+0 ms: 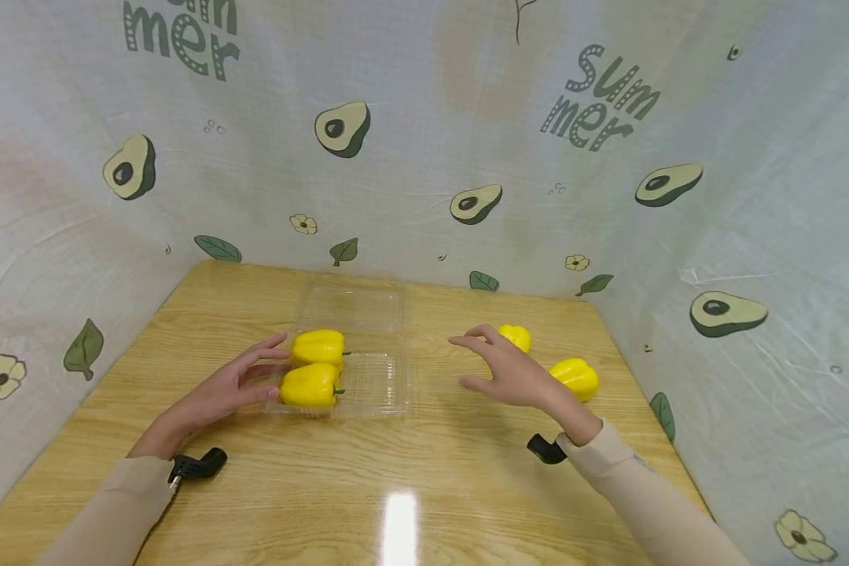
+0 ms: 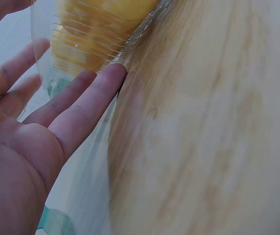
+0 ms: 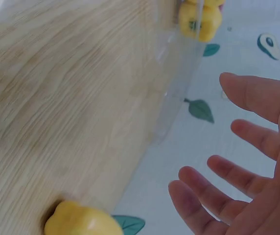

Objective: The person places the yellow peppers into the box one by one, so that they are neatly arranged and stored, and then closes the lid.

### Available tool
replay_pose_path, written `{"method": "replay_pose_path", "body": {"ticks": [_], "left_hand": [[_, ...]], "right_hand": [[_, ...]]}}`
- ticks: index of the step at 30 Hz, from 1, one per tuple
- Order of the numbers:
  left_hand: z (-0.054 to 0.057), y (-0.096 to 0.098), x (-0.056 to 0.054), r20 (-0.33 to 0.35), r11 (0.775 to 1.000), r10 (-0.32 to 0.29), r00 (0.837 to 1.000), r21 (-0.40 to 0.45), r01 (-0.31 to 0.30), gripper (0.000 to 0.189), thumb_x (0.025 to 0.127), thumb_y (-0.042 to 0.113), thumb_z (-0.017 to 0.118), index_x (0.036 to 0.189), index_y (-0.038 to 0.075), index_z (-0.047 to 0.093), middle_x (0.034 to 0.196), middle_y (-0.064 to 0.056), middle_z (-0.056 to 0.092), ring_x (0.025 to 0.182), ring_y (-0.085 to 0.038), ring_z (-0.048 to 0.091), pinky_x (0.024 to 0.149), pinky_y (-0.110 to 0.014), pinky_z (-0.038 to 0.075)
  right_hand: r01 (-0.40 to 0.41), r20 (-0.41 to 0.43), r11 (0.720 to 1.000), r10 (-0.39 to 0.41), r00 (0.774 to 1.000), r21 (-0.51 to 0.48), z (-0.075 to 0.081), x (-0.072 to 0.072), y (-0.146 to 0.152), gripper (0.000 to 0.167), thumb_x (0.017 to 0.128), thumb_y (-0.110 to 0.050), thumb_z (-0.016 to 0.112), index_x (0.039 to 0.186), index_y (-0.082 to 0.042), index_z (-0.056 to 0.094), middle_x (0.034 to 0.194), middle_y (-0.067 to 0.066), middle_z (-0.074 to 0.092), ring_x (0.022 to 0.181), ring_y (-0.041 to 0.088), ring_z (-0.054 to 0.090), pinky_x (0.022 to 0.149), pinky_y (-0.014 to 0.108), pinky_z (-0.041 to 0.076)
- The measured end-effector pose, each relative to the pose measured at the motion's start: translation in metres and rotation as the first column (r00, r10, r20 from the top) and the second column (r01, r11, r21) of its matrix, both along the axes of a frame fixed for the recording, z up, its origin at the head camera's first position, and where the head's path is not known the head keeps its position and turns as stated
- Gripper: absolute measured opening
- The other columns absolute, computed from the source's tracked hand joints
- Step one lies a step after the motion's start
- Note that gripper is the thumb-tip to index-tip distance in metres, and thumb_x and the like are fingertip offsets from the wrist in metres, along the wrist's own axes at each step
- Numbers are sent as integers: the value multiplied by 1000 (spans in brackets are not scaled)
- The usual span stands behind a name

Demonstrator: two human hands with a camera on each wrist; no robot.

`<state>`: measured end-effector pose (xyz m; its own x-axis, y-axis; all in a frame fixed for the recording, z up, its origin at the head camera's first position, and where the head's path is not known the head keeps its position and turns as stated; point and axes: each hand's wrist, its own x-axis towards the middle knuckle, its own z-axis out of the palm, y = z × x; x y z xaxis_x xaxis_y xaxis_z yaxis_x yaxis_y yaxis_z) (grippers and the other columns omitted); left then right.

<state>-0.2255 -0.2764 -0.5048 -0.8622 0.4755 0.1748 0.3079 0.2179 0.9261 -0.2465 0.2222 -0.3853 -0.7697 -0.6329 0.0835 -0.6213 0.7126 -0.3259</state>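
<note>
1. Here, a person's right hand (image 1: 508,371), right of centre, hovers over the desk (image 1: 453,472), fingers spread and loosely bent, holding nothing.
2. Two loose yellow peppers lie to its right: the upper loose pepper (image 1: 516,339) just past the knuckles, the lower loose pepper (image 1: 580,379) partly hidden behind the wrist. The right hand is far nearer to both than the left, though its fingers point away from them, toward the frame's left.
3. The lower pepper's long axis appears to run across the frame; the upper one's cannot be told.
4. At left of centre, a clear plastic container (image 1: 378,381) sits with its lid (image 1: 350,306) folded back toward the top. Two peppers (image 1: 310,385) fill its left half, on their sides, stems rightward; ribbed plastic shows at right.
5. The left hand (image 1: 229,385), extended and gripping nothing, appears to touch the container's left edge.
</note>
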Motion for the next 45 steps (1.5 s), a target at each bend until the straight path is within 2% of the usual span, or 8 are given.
{"method": "replay_pose_path", "body": {"ticks": [3,6,12,19,23,30,36,45], "left_hand": [[0,0,0,-1,1000,-1,1000,1,1,54,104,5,68,154,3,47,177,-18,9,146,-60,36,107,-13,44],[0,0,0,-2,1000,-2,1000,1,2,54,104,5,68,154,2,47,177,-19,9,145,-60,36,107,-13,44],[-1,-1,-1,4,1000,-1,1000,-1,1,54,104,5,68,154,3,47,177,-18,8,145,-60,36,107,-13,44],[-2,-3,0,6,1000,6,1000,-14,-6,55,104,6,68,154,6,48,178,-15,10,146,-56,37,107,-14,44],[-2,-4,0,10,1000,10,1000,-8,-9,55,104,6,68,155,6,47,178,-14,10,147,-54,37,108,-14,44],[-3,-2,0,19,1000,11,1000,-12,-10,56,104,6,68,156,6,46,178,-15,9,147,-53,38,107,-14,45],[-3,-2,-1,23,1000,3,1000,-2,-3,56,104,6,67,156,7,46,178,-14,8,148,-54,37,107,-14,45],[0,-1,-1,24,1000,-1,1000,1,1,56,104,6,68,156,8,47,178,-13,9,147,-52,38,107,-15,46]], "right_hand": [[10,-4,1000,-10,1000,13,-2,-1,15,66,97,-26,81,156,-14,53,147,13,49,103,23,59,85,39,55],[18,3,1000,-18,1000,19,-3,-3,28,66,97,-24,81,156,-14,53,148,14,49,99,22,58,83,38,54],[51,-11,998,-50,999,31,-8,-9,56,65,95,-18,83,154,-14,56,146,18,50,122,37,60,97,51,56],[101,-16,992,-100,995,72,-12,-21,82,64,96,-22,82,152,-7,57,147,22,48,127,43,56,102,60,53],[109,-15,991,-109,994,77,-14,-30,92,65,95,-19,82,153,-6,55,150,25,46,131,46,53,105,64,49],[67,-41,995,-64,997,78,-18,-51,100,71,88,-7,88,151,-4,56,155,31,42,138,52,46,109,69,44],[31,-32,995,-28,999,94,-19,-65,99,74,86,4,85,152,-5,54,158,31,40,140,54,43,109,69,44],[28,42,992,-33,999,126,-19,-78,95,73,86,10,83,152,-5,55,160,32,37,143,54,39,112,70,42]]}}
